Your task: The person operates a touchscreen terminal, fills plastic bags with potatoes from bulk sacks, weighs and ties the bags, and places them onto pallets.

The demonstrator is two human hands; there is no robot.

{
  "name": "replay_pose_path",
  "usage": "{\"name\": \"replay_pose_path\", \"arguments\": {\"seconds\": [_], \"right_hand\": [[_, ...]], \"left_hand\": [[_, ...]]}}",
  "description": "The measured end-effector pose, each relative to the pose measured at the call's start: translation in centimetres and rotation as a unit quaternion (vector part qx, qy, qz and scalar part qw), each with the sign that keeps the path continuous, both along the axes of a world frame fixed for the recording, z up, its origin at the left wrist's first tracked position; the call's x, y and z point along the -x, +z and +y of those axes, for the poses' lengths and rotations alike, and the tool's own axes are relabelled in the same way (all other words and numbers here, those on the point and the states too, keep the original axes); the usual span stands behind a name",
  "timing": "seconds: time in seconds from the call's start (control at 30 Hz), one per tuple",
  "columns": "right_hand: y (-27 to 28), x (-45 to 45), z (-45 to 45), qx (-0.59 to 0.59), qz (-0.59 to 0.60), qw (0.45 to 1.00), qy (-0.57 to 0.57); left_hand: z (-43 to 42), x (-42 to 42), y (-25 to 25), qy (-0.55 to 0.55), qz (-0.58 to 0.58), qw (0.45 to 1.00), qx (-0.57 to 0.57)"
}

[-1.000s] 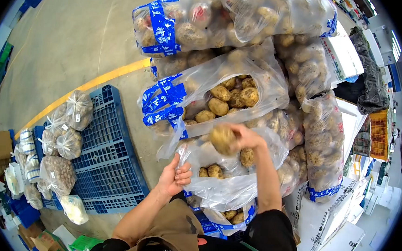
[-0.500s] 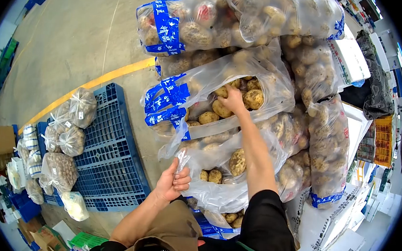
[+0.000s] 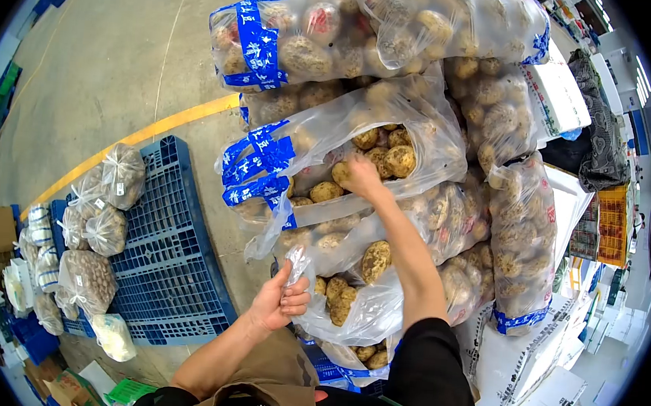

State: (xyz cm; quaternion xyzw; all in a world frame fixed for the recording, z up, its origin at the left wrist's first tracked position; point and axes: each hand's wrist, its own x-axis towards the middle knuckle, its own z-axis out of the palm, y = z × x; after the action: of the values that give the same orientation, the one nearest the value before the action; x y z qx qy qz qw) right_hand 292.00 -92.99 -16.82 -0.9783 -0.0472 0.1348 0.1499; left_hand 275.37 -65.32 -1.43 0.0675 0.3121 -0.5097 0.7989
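My left hand (image 3: 285, 300) is closed on the gathered edge of a clear plastic bag (image 3: 363, 311), low in the middle of the view. Several potatoes (image 3: 342, 304) show inside that bag. Farther up, my right hand (image 3: 359, 177) has its fingers round a potato (image 3: 340, 174) at the torn opening of a large potato sack (image 3: 435, 146) with blue printed tape. Other potatoes (image 3: 400, 161) lie exposed in the opening, just right of my right hand. The fingertips of my right hand are partly hidden.
More full potato sacks (image 3: 306, 43) lie stacked behind and to the right (image 3: 521, 239). At the left, tied bags (image 3: 125, 178) rest beside and on a blue pallet (image 3: 175, 253). White boxes (image 3: 514, 359) stand at the lower right, and an orange crate (image 3: 612, 223) is beyond.
My right hand carried a potato over the near bag, then went back to the torn sack, where it now grips another. More potatoes show in the near bag. My left hand keeps its hold.
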Motion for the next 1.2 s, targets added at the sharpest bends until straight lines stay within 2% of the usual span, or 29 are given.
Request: {"name": "replay_pose_path", "arguments": {"seconds": [0.07, 0.1, 0.13, 0.23, 0.27, 0.33, 0.43, 0.53, 0.57, 0.6, 0.73, 0.77, 0.83, 0.9, 0.93, 0.97, 1.03, 1.1, 1.13, 1.2], "right_hand": [[-3.7, -0.1, 1.1, 0.068, -0.028, 0.997, 0.008], [-3.6, -0.3, 1.5, 0.105, -0.042, 0.994, 0.011], [-3.2, -0.2, 1.3, 0.068, -0.023, 0.997, 0.004], [0.5, 1.8, 0.7, -0.085, -0.1, 0.99, -0.04], [4.2, 2.8, 0.7, -0.198, -0.103, 0.973, -0.056], [10.0, 5.5, 0.0, -0.328, -0.017, 0.943, -0.048], [10.0, 5.4, -2.3, -0.238, -0.058, 0.969, 0.0], [7.5, 5.3, -4.0, -0.161, -0.093, 0.981, 0.052], [5.8, 3.7, -5.2, 0.025, -0.181, 0.983, 0.031], [4.1, 1.7, -6.4, 0.21, -0.261, 0.942, 0.009], [2.8, 0.0, -7.5, 0.258, -0.183, 0.948, -0.04], [3.2, 0.2, -7.4, 0.275, -0.159, 0.947, -0.044], [5.3, 0.7, -7.3, 0.033, -0.13, 0.987, -0.09], [8.7, 2.5, -6.6, -0.234, -0.13, 0.958, -0.106], [13.2, 3.5, -4.9, -0.343, 0.036, 0.929, -0.133], [15.4, 4.9, -3.9, -0.362, 0.077, 0.926, -0.078], [16.4, 7.9, -1.9, -0.386, 0.184, 0.904, 0.019], [16.1, 10.8, 0.9, -0.378, 0.319, 0.864, 0.095], [14.0, 12.5, 2.1, -0.393, 0.365, 0.835, 0.121], [11.4, 16.4, 2.4, -0.452, 0.365, 0.814, 0.007]], "left_hand": [[0.7, 0.0, -0.4, 0.004, 0.001, 1.0, 0.027], [1.1, 0.0, -0.6, 0.011, 0.001, 0.999, 0.035], [1.3, 0.0, -0.7, 0.019, 0.002, 0.999, 0.044], [1.2, -0.3, 0.0, 0.015, -0.009, 1.0, -0.005], [1.1, -0.5, 0.0, 0.008, -0.013, 1.0, -0.013], [0.8, -0.7, 0.2, -0.008, -0.018, 0.999, -0.029], [0.0, -0.9, 1.2, 0.012, 0.02, 0.999, -0.029], [0.3, 0.1, 0.0, 0.022, 0.02, 0.996, 0.079], [0.3, 0.3, 0.2, 0.01, 0.022, 0.999, 0.048], [-0.1, 0.3, 0.9, -0.003, 0.023, 1.0, 0.016], [-0.1, 0.2, 2.2, -0.02, -0.001, 0.999, -0.043], [0.2, 0.5, 1.8, -0.016, -0.003, 1.0, -0.007], [0.9, 0.5, 0.2, -0.009, -0.014, 0.998, 0.065], [0.6, 0.5, -0.2, 0.0, -0.005, 0.997, 0.078], [0.4, 0.5, -0.3, 0.003, 0.002, 0.996, 0.084], [0.0, 0.2, 0.5, -0.002, 0.009, 0.998, 0.056], [-0.9, -0.5, 2.7, -0.014, 0.023, 1.0, -0.003], [-1.3, 0.1, 2.8, -0.023, 0.02, 0.998, 0.047], [-1.3, 0.5, 2.8, -0.026, 0.022, 0.997, 0.072], [-1.0, 1.0, 3.6, -0.027, 0.017, 0.995, 0.092]]}}
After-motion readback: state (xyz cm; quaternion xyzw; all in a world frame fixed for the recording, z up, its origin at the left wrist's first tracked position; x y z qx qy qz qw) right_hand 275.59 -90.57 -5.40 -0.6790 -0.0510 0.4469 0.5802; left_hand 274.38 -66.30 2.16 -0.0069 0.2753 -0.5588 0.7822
